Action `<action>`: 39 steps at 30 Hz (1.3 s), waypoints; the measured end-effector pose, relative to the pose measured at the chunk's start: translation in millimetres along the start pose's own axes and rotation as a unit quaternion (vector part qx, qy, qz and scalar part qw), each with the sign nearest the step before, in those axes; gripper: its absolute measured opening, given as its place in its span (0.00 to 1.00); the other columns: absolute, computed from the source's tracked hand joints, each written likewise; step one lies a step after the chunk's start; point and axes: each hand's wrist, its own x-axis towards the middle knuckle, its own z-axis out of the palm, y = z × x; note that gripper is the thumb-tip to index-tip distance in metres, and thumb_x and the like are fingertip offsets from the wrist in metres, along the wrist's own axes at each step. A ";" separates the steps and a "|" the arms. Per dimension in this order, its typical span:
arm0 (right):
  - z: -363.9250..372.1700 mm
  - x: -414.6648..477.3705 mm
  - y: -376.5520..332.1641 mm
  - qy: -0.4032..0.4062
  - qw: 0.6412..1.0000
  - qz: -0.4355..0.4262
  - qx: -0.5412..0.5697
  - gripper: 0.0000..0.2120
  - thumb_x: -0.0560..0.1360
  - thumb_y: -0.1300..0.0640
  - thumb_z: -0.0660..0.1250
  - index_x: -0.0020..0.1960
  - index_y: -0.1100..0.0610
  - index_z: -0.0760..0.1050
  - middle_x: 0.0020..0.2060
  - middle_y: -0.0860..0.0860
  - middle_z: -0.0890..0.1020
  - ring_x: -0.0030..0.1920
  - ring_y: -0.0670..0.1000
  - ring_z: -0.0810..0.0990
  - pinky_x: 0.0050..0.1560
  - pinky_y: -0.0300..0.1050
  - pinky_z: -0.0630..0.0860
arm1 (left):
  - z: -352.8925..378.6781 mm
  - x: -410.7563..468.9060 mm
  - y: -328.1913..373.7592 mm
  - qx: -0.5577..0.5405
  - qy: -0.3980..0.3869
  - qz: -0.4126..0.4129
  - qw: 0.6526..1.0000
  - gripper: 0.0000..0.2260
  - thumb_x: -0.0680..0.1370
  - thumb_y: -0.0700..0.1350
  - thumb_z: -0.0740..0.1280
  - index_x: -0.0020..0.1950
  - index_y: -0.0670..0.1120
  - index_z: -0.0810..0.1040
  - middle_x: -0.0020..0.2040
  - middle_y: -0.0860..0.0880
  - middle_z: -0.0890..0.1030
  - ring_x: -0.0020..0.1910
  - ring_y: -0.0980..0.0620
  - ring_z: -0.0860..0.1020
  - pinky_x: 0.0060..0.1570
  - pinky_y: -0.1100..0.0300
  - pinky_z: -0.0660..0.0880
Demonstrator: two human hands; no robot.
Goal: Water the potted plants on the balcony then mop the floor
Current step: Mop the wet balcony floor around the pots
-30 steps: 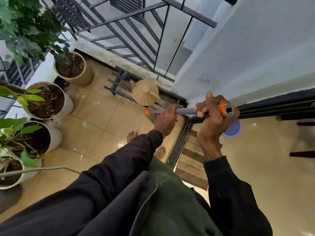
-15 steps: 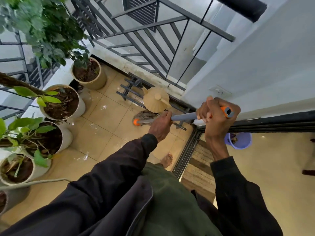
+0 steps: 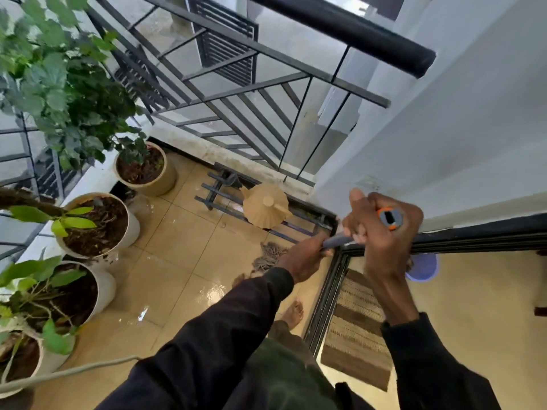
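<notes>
Mop: grey-handled, orange-capped string mop point(image 3: 336, 242), head down on the tan tiled floor point(image 3: 177, 261) by the door-track corner.
Hands: I see left hand point(image 3: 302, 258) and right hand point(image 3: 381, 232) curled round its handle.
Progress: tiles gleam wet; I judge watering done, mopping underway.

The person wears black long sleeves point(image 3: 225, 332) and olive-green clothing point(image 3: 284, 377).

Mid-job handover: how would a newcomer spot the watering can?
Follow the balcony railing to the white wall. Below it a low dark rack stands on the tiles, with the watering can on it. It is beige and cone-shaped, unlike the round pots.
</notes>
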 end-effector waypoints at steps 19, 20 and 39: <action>82.5 -71.5 13.1 -0.128 0.976 -0.044 0.171 0.17 0.73 0.61 0.72 0.31 0.46 0.72 0.30 0.39 0.75 0.25 0.49 0.72 0.32 0.42 0.73 | -83.8 -67.5 -92.2 0.136 0.123 0.012 0.983 0.05 0.84 0.43 0.63 0.59 0.46 0.74 0.55 0.48 0.80 0.53 0.50 0.77 0.55 0.60 0.72; 88.5 -72.5 11.1 -0.148 0.968 -0.053 0.196 0.15 0.70 0.65 0.71 0.31 0.51 0.71 0.29 0.42 0.73 0.25 0.50 0.70 0.34 0.42 0.71 | -92.2 -73.3 -96.8 0.139 0.127 -0.004 0.982 0.05 0.84 0.42 0.63 0.59 0.46 0.74 0.56 0.47 0.80 0.53 0.49 0.77 0.55 0.61 0.70; 90.8 -33.9 -29.5 -0.193 0.977 0.005 0.088 0.15 0.68 0.53 0.67 0.31 0.63 0.72 0.26 0.58 0.72 0.28 0.60 0.73 0.28 0.51 0.74 | -104.9 -84.2 -74.7 0.115 0.029 -0.048 0.992 0.09 0.84 0.42 0.62 0.64 0.49 0.75 0.55 0.48 0.82 0.52 0.48 0.80 0.47 0.56 0.74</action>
